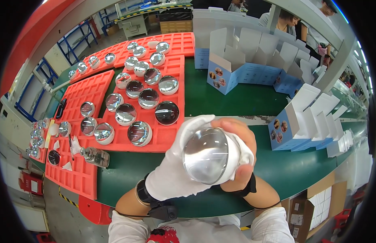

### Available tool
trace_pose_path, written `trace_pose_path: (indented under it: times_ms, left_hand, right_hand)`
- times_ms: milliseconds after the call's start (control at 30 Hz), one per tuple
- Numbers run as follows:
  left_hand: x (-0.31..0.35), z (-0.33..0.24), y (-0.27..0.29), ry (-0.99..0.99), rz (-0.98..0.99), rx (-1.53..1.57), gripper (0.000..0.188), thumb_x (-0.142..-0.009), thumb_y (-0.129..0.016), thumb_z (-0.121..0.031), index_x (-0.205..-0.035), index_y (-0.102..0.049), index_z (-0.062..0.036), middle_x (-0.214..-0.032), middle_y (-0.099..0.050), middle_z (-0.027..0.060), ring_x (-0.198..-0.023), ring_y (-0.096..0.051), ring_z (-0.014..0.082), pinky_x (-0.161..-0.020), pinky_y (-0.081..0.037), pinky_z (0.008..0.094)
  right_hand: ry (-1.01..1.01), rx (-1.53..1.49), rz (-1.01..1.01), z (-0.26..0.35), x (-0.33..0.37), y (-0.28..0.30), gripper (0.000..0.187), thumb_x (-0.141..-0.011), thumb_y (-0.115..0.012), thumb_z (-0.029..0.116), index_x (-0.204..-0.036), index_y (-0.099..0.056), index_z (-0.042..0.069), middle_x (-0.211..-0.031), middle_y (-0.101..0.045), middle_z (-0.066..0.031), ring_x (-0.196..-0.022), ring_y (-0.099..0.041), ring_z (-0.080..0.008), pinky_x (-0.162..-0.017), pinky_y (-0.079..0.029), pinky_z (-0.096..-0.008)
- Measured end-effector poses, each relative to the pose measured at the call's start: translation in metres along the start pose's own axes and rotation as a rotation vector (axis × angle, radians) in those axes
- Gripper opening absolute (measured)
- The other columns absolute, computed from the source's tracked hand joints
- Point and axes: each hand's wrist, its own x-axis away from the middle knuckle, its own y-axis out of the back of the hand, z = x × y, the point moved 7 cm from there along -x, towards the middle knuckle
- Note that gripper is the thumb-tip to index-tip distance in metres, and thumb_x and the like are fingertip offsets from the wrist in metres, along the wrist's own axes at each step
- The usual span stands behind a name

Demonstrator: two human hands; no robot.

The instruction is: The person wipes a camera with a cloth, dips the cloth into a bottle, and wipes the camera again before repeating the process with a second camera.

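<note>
A clear, shiny glass-like ball with a white base is held up in front of me, above the near edge of the green table. My left hand, in a white glove, is closed round its left side. Around the white base on the other side, my bare right hand is wrapped with a white cloth under its fingers. The cloth touches the ball's side; the fingertips behind it are partly hidden. Several similar balls, one of them a dark domed ball, sit in the red foam tray to the left.
A glass bottle stands at the tray's near edge. Open blue-and-white boxes line the far side, with more boxes at the right. A cardboard carton is low at right. Another person works beyond the boxes.
</note>
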Motion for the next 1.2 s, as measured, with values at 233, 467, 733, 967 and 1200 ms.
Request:
trace_pose_path:
  times_ms: [233, 467, 733, 967, 1200]
  left_hand:
    - [-0.011, -0.022, -0.014, 0.059, 0.099, 0.078, 0.088, -0.056, -0.081, -0.004, -0.13, -0.033, -0.0057, -0.121, -0.045, 0.0081, -0.114, -0.046, 0.0192, -0.095, -0.039, 0.0345]
    - [-0.024, -0.028, -0.051, 0.382, -0.058, 0.757, 0.056, -0.08, -0.063, -0.006, -0.128, -0.036, -0.0077, -0.12, -0.047, 0.0062, -0.115, -0.046, 0.0194, -0.092, -0.042, 0.0336]
    - [0.005, -0.157, -0.093, -0.081, 0.155, 0.141, 0.055, -0.085, -0.059, -0.021, -0.133, -0.034, -0.0113, -0.129, -0.044, 0.0072, -0.118, -0.045, 0.0177, -0.097, -0.039, 0.0342]
    - [0.009, -0.119, -0.182, 0.2, 0.126, 1.48, 0.042, -0.095, -0.039, -0.035, -0.132, -0.04, -0.0137, -0.131, -0.043, 0.0056, -0.123, -0.04, 0.0213, -0.101, -0.035, 0.0368]
    - [-0.047, -0.116, -0.216, 0.177, 0.042, 1.186, 0.048, -0.095, -0.037, -0.04, -0.131, -0.039, -0.0091, -0.129, -0.047, 0.0088, -0.123, -0.041, 0.0225, -0.101, -0.036, 0.0376]
  right_hand:
    - [0.305, 0.541, 0.102, 0.045, -0.012, 0.011, 0.06, -0.089, -0.038, 0.051, -0.123, -0.053, 0.004, -0.122, -0.048, -0.0183, -0.11, -0.047, -0.0339, -0.095, -0.034, -0.0434]
    - [0.39, 0.611, 0.338, 0.09, -0.034, 0.023, 0.043, -0.083, -0.052, 0.028, -0.125, -0.056, 0.021, -0.142, -0.033, -0.0168, -0.13, -0.026, -0.0384, -0.106, -0.014, -0.0519]
    - [0.173, 0.29, 0.2, 0.201, -0.036, 0.036, 0.046, -0.087, -0.045, 0.022, -0.131, -0.047, 0.01, -0.139, -0.036, -0.0177, -0.128, -0.031, -0.0376, -0.106, -0.018, -0.0477]
    - [0.342, 0.561, 0.145, 0.281, -0.014, 0.116, 0.051, -0.082, -0.058, 0.018, -0.13, -0.043, 0.009, -0.13, -0.043, -0.0139, -0.119, -0.041, -0.0303, -0.098, -0.031, -0.0415]
    - [0.254, 0.593, 0.11, 0.205, -0.038, 0.169, 0.045, -0.086, -0.048, 0.021, -0.13, -0.048, 0.009, -0.13, -0.043, -0.0168, -0.12, -0.039, -0.033, -0.1, -0.027, -0.0417]
